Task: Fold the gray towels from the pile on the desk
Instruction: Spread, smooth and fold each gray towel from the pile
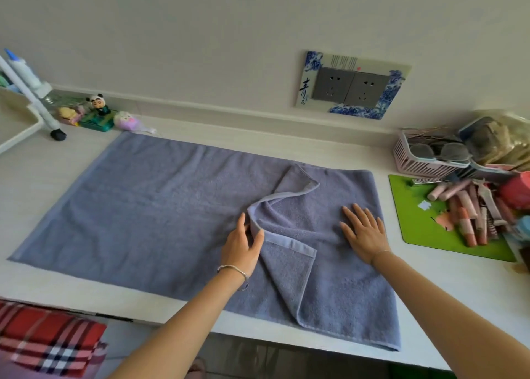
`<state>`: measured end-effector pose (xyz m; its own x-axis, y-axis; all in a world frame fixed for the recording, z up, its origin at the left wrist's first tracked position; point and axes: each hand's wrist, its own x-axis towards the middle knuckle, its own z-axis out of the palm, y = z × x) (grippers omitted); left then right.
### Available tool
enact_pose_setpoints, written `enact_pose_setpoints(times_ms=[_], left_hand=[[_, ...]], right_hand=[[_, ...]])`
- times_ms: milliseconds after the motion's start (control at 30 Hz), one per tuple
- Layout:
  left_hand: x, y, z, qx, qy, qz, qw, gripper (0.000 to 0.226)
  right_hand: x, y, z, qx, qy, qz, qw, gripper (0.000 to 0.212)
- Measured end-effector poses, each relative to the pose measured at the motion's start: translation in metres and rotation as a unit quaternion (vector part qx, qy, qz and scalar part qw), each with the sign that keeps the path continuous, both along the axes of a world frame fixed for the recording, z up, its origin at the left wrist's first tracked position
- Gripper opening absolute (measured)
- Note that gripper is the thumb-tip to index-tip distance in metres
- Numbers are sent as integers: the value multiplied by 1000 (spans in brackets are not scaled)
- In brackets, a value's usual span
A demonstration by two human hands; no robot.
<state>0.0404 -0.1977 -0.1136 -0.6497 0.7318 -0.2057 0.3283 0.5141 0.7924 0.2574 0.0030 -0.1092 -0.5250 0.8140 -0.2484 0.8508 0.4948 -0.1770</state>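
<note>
Lying spread over the white desk, the gray towel is mostly flat and stretches far out to the left of both hands. Its near right corner reaches almost to the desk's front edge. One end is turned back on itself as a loose flap that sits between the two hands, and its hem rises in a crumpled ridge running away from the left hand.

The left hand pinches that hem between its thumb and curled fingers, lifting the edge a little off the cloth below. A thin bracelet circles its wrist. The right hand lies palm down on the towel just right of the flap, with its fingers straight and slightly spread, pressing the fabric and gripping nothing.

Right of the right hand, off the towel, is a green mat with a heap of pink tubes on it. Beyond the mat is a pink basket full of small items. On the wall past the right hand is a double socket in a blue-and-white frame. Far beyond the left hand and to its left, small toy figures stand against the wall, next to the leg of a white rack. Below the desk's edge, near the left forearm's outer side, is a red plaid cloth.
</note>
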Motion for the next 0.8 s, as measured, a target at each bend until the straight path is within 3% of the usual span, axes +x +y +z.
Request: enact_pose_setpoints(times_ms=[133, 400, 500, 567, 667, 800], left_hand=[[7, -9, -4, -122, 144, -53, 980, 92], [18, -31, -10, -237, 200, -120, 943, 110], [19, -29, -1, -216, 173, -92, 956, 100], [21, -24, 9, -129, 176, -47, 975, 92], [32, -16, 21, -18, 197, -36, 980, 60], [39, -4, 24, -102, 229, -112, 962, 48]], right_hand=[[-17, -16, 4, 1, 52, 66, 996, 50], [-38, -13, -8, -29, -36, 43, 998, 56], [-47, -9, -1, -46, 32, 21, 998, 55], [-58, -7, 4, -60, 146, 3, 987, 48], [-77, -6, 14, -159, 261, -10, 952, 45], [-94, -2, 21, -228, 245, -23, 942, 47]])
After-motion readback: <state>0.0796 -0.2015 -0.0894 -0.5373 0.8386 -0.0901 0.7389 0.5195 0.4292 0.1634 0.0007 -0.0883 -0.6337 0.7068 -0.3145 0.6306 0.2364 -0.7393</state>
